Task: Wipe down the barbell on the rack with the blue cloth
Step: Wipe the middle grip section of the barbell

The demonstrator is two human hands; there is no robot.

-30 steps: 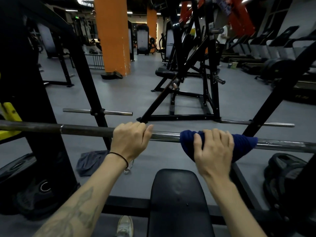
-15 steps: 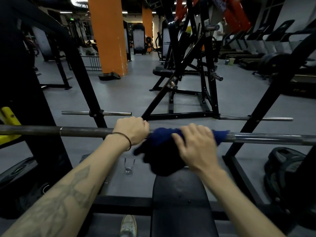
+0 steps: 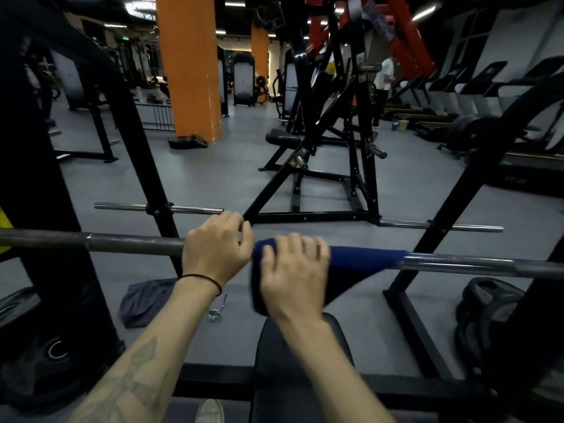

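One barbell (image 3: 128, 244), one blue cloth (image 3: 360, 264), two hands (left (image 3: 215, 250), right (image 3: 294, 274)), two orange pillars (image 3: 189, 65), one bench pad (image 3: 305, 370).

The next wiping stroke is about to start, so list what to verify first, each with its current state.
1. Right hand pressing the blue cloth onto the barbell: ok.
2. Cloth wrapped around the bar, with a corner hanging below: ok.
3. Left hand gripping the bar to steady it: ok.
4. Room for a leftward stroke: not ok, the left hand sits right against the cloth.
5. Bar to the right of the cloth free of obstacles up to the rack upright: ok.
6. Bar seated in the rack hooks: cannot tell.
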